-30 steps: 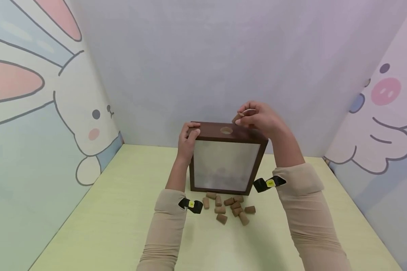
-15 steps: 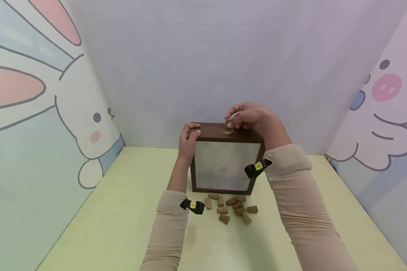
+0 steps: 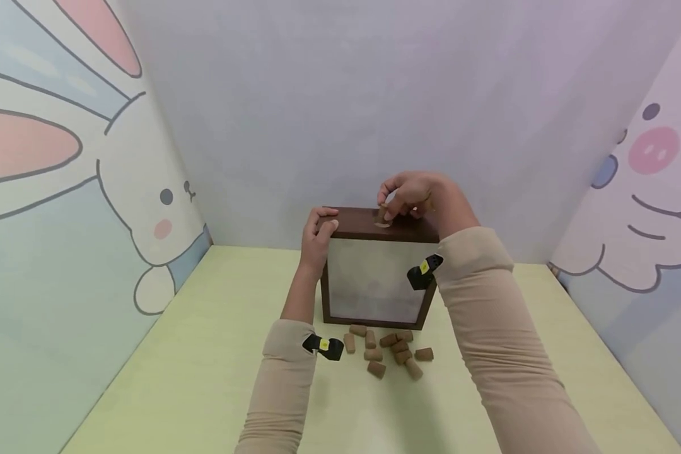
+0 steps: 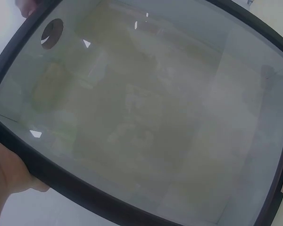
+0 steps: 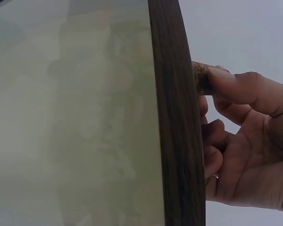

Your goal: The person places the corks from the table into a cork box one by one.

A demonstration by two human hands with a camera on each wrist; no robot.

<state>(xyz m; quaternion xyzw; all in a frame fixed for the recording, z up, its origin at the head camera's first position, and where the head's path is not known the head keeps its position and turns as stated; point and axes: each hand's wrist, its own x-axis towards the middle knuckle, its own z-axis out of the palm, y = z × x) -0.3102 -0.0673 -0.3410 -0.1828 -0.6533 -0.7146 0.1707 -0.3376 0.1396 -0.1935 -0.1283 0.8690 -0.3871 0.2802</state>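
1. Left hand (image 3: 316, 238) grips the shadow-box frame (image 3: 352, 221) at its top left corner: brace firmly.
2. Right hand (image 3: 415, 192) pinches a cork (image 5: 202, 78) at the hole (image 4: 52, 34), mid top edge: align it upright before release.

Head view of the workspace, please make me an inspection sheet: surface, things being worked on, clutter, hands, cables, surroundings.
Surface: pale yellow-green table.
Job's things: brown-framed box, upright; one cork held at its top hole.
Clutter: loose corks lying in front of the box.
Hands: left hand grips the box's top left corner; right hand pinches the held cork.
Cables: nothing seen.
Surroundings: plain back wall; cartoon-printed side walls.
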